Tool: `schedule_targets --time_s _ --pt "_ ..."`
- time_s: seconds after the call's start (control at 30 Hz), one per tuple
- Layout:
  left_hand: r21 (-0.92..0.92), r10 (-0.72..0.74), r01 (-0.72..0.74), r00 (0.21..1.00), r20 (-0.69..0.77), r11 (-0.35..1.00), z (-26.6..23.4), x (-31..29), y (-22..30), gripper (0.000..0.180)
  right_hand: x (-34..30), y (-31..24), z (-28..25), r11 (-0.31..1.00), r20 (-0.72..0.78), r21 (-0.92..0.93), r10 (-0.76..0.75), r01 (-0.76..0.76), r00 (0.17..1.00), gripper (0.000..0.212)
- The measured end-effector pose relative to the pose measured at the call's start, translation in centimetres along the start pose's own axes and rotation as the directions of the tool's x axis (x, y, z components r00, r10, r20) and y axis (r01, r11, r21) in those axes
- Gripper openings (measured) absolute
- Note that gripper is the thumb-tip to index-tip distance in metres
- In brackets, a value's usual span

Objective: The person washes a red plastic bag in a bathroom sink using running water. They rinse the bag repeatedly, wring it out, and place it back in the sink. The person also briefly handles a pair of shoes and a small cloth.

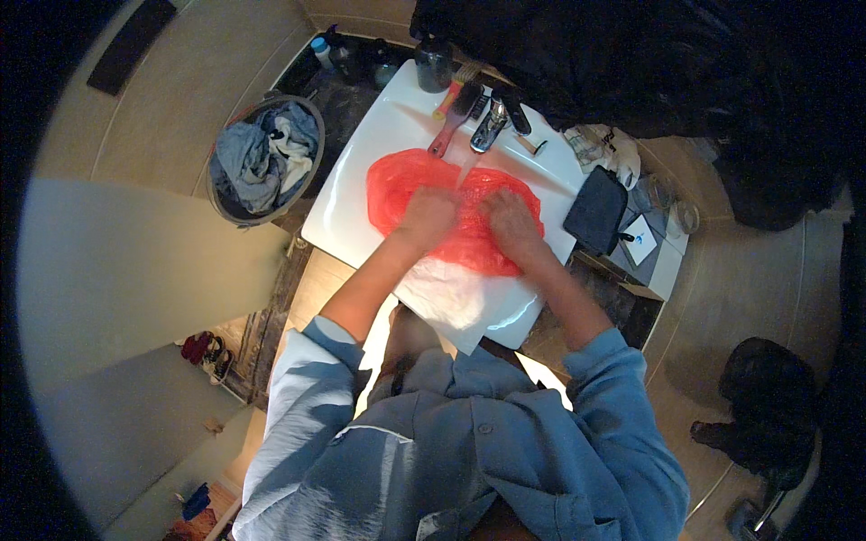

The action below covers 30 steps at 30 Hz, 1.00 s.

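A bright red, thin, wrinkled cloth (390, 185) is bunched up in the white sink (347, 203). My left hand (430, 215) is closed on its left part, knuckles up. Across from it, my right hand (511, 221) grips the right part with curled fingers. Motion blurs both hands a little, and the fingertips are sunk in the folds. Between them a thin stream of water (466, 169) falls from the chrome faucet (489, 126) onto the cloth. White fabric (442, 293) lies below the red cloth and hangs toward the sink's front edge.
Behind the sink bowl lie a red-handled brush (454, 122) and a yellow-and-red brush (448, 101), beside a dark bottle (434, 65). To the left stands a bucket (317, 149) of clothes (245, 158). A dark flat container (595, 209) sits at the right edge.
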<state>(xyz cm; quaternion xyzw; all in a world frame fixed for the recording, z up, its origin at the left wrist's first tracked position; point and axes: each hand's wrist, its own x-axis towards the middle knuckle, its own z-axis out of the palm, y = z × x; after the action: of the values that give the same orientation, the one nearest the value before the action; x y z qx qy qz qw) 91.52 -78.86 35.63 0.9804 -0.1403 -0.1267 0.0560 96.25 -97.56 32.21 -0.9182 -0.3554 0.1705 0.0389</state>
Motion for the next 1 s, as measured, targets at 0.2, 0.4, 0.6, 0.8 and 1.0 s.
schedule_targets --time_s 0.2,0.4,0.6,0.8,1.0 --pt "-0.168 0.012 -0.033 0.992 -0.123 0.985 2.6 -0.1 0.7 0.048 -3.5 -2.8 -3.9 0.976 0.308 0.216 -0.089 0.021 0.947 0.035" --pt "-0.081 -0.078 0.086 0.992 0.102 0.993 1.0 0.6 0.2 0.052 -8.7 -1.7 -4.7 0.992 0.228 0.109 -0.093 0.070 0.969 0.045" --pt "-0.163 -0.262 0.277 0.959 0.111 0.947 -1.3 1.0 -0.3 0.041 -7.8 -1.3 -4.8 0.992 0.123 0.125 0.001 -0.016 0.992 0.041" --pt "-0.368 -0.028 -0.026 0.990 -0.141 0.930 1.3 0.1 0.4 0.026 -5.6 -0.8 -3.3 0.994 0.076 0.096 -0.054 0.047 0.996 0.037" --pt "-0.158 -0.167 0.159 0.985 -0.037 0.974 3.4 1.9 2.2 0.023 -6.0 -0.3 -2.7 0.997 0.101 0.065 -0.058 0.052 0.993 0.030"
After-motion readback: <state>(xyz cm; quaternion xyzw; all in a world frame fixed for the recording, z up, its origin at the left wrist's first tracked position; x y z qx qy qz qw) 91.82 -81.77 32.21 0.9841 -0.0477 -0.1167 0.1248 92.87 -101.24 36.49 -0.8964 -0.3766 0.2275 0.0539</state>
